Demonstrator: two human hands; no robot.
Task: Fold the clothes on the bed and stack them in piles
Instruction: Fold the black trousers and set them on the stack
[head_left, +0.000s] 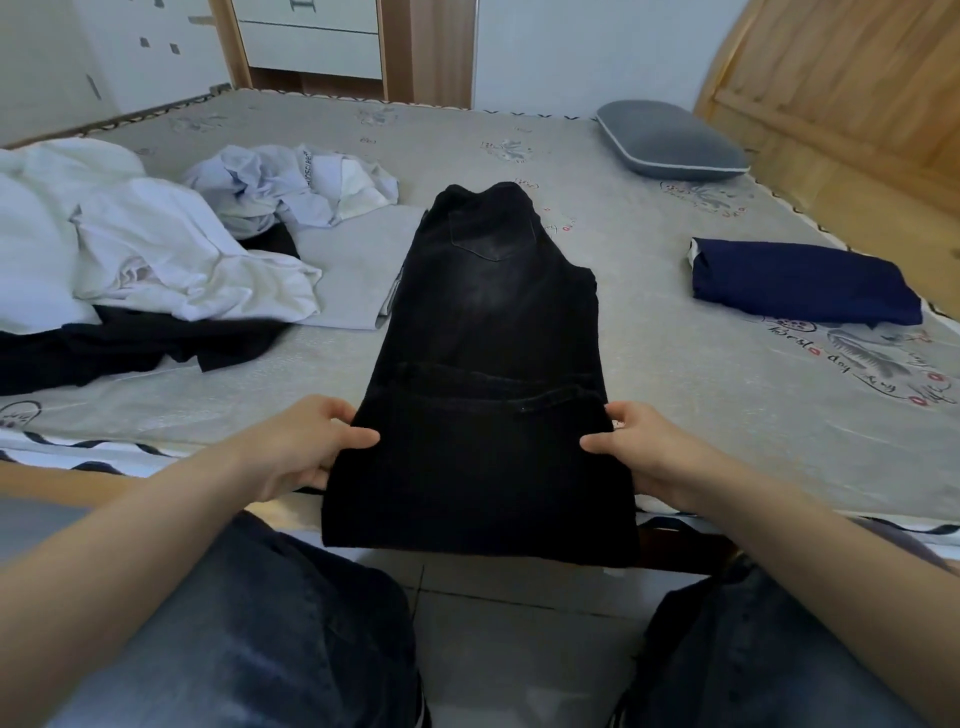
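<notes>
A pair of black jeans (488, 322) lies lengthwise on the bed (649, 374), waist end far, leg end hanging over the near edge. My left hand (306, 447) grips the left side of the doubled-over leg end, thumb on top. My right hand (644, 447) grips the right side the same way. A folded navy garment (800, 280) lies alone on the right of the bed. A folded grey garment (353, 270) lies flat just left of the jeans.
A heap of unfolded white clothes (156, 244) and a black garment (130, 343) covers the left of the bed. A grey pillow (670, 140) sits by the wooden headboard (831, 88) at far right. My knees are below the bed's edge.
</notes>
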